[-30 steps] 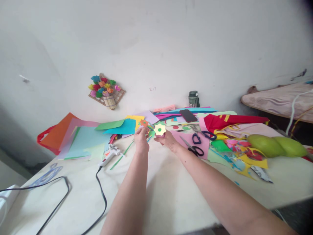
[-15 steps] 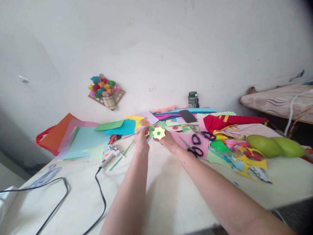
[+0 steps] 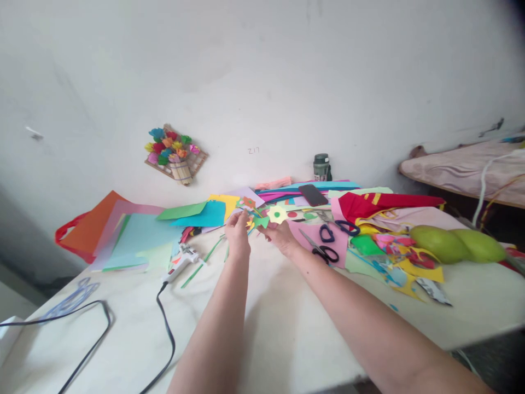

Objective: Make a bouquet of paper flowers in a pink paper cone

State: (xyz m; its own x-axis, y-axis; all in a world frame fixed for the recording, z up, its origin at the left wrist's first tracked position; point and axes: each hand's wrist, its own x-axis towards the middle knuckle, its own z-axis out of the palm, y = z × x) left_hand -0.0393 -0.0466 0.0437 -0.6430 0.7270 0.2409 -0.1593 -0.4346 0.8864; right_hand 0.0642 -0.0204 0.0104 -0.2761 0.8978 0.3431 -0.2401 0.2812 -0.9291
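Observation:
My left hand (image 3: 237,232) is closed, fingertips pinched at the stem side of an orange paper flower (image 3: 248,202). Beside it my right hand (image 3: 281,238) is closed too, thumb and fingers gripping beneath a pale yellow paper flower (image 3: 278,215) with a green centre. A green paper piece (image 3: 261,222) shows between the two hands, just above the right fingertips. How these paper parts are joined is too small to make out. A white glue gun (image 3: 183,262) lies left of my hands, and scissors (image 3: 323,251) rest on pink paper to the right.
Coloured paper sheets (image 3: 143,235) spread at the left. A phone (image 3: 313,195) and a green bottle (image 3: 322,167) are at the back. Paper scraps (image 3: 410,262), green balloon-like shapes (image 3: 455,243) and red cloth (image 3: 369,205) cover the right. The glue gun's black cord (image 3: 166,328) crosses the front left.
The pale yellow flower has shifted right and up and turned, uncovering more of the green piece. The orange flower has moved slightly right. Both hands stay close together.

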